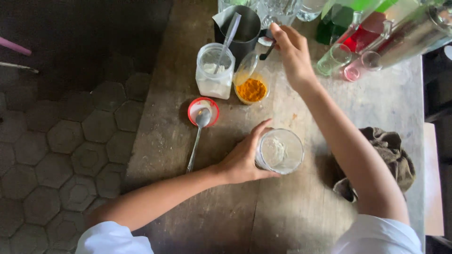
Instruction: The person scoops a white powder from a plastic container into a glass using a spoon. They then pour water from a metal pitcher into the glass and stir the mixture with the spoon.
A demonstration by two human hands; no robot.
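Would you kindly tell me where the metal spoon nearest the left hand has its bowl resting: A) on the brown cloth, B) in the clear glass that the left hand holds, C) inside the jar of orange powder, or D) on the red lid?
D: the spoon lies on the wooden table with its bowl on the red lid, beside the left hand, which grips the clear glass.

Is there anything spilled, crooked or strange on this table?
Nothing is spilled. The orange-powder jar tilts toward the right hand. A spoon rests its bowl on the red lid, handle on the table. A crumpled cloth lies at the right. The left hand holds a glass of white powder upright.
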